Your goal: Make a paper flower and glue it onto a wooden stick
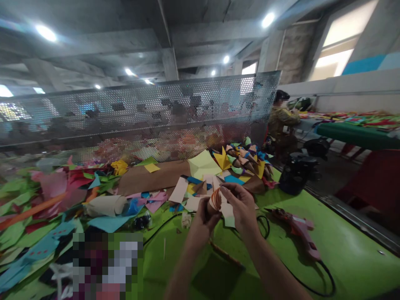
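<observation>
Both my hands meet above a green table [343, 250]. My left hand [201, 218] is closed around the base of a small rolled orange-and-white paper piece [215, 199]. My right hand [239, 204] pinches the top of the same paper piece with thumb and fingers, and a pale paper strip [228, 212] hangs under it. Just behind my hands lie loose coloured paper scraps [187, 191].
A pink glue gun [298, 229] with a black cord lies to the right. A heap of folded paper cones [246, 160] sits by a perforated metal screen [140, 116]. Cut coloured paper [46, 200] covers the left. Another person [281, 121] sits beyond the screen.
</observation>
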A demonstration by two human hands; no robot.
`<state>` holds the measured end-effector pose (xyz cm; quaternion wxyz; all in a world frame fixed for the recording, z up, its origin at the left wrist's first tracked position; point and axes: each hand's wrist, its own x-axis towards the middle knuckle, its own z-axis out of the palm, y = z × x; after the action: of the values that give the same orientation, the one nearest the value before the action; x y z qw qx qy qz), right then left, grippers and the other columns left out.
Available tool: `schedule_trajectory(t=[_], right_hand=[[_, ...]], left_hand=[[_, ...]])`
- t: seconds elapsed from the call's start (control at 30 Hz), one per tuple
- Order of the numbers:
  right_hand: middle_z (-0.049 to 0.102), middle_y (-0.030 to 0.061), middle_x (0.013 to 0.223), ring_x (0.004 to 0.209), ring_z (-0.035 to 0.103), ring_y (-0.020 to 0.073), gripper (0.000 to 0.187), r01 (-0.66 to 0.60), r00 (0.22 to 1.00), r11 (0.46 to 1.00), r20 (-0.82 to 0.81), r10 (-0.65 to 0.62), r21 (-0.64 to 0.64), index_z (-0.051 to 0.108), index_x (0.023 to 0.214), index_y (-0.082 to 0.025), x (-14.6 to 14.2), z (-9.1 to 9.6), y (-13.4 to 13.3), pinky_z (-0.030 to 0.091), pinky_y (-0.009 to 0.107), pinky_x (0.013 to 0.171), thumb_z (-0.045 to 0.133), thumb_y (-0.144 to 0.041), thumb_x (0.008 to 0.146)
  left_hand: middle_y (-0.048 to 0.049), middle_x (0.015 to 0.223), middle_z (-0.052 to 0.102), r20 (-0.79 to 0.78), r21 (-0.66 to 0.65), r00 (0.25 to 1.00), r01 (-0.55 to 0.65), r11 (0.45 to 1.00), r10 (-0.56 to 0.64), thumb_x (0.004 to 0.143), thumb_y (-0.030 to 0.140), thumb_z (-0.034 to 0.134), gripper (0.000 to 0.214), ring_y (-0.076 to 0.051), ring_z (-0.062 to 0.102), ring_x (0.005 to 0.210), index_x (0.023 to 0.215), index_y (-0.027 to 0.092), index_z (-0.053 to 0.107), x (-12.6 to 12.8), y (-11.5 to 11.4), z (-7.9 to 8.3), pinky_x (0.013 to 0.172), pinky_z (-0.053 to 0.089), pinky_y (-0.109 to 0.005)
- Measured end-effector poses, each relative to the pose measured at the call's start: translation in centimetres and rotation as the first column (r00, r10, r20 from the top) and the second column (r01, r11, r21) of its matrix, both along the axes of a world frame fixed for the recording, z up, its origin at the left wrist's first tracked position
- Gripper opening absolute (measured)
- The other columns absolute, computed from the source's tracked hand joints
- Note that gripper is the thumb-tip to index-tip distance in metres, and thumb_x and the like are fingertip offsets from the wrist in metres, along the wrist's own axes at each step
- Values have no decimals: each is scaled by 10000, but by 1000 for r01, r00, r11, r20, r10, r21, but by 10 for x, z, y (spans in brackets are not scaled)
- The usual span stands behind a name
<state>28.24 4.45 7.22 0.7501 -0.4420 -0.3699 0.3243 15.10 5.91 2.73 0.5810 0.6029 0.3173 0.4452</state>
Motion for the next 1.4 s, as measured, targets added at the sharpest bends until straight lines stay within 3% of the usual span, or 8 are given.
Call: schedule_trajectory(t=[0.23,0.43,0.53,0.63,0.73,1.03,1.27,1.4], right_hand=[[692,16,708,656,558,159,216,4,1000,1000,3,-4,-13,765,763,-218,2,-1,1,423,294,614,828,-405,677],[725,29,884,688,539,148,349,-108,994,994,-24,108,-23,802,963,-249,1,6,-2,413,283,617,848,-413,658],[686,8,839,645,460,115,365,-177,979,984,-106,176,8,794,1035,-271,2,8,-3,372,258,592,825,-421,704],[633,0,766,638,413,108,295,-190,967,981,-163,194,39,804,985,-255,5,6,-3,341,244,575,814,-404,730],[612,2,742,643,413,109,289,-225,953,974,-199,227,33,804,934,-232,6,4,-1,336,238,572,840,-392,697],[595,-17,713,633,414,101,250,-204,956,979,-213,202,16,776,827,-226,6,-3,4,333,228,576,874,-377,654],[626,-4,745,625,405,100,356,-224,956,974,-188,224,24,798,1013,-244,7,0,3,345,237,578,838,-412,702],[633,-3,722,615,432,103,309,-215,957,976,-194,214,16,806,922,-243,5,-2,4,352,244,567,862,-400,661]], left_hand=[[-33,1051,644,-94,58,996,-5,998,10,832,278,655,398,-202,581,986,1193,225,497,1,-4,8,912,425,-301],[-52,1205,633,26,-65,999,36,997,-35,814,338,704,486,-201,566,1081,1255,239,526,0,-5,9,914,435,-279],[-53,1095,662,36,-127,997,75,989,-71,803,415,730,540,-185,582,964,1281,233,559,-3,-5,11,794,446,-255],[-27,895,658,75,-172,991,122,977,-111,793,462,742,570,-135,537,773,1284,218,587,-6,-6,12,687,413,-231],[-24,852,651,132,-198,982,163,967,-138,803,462,740,578,-103,470,683,1302,213,587,-7,-8,11,641,380,-223],[-38,861,646,164,-230,972,206,951,-171,781,460,766,618,-105,453,687,1314,203,586,-7,-9,12,626,354,-224],[-42,877,640,192,-216,965,220,951,-179,830,449,724,570,-112,473,719,1328,220,570,-8,-10,11,641,345,-227],[-55,880,648,207,-225,960,235,946,-189,838,435,721,596,-117,486,724,1360,210,543,-8,-10,11,637,342,-231]])
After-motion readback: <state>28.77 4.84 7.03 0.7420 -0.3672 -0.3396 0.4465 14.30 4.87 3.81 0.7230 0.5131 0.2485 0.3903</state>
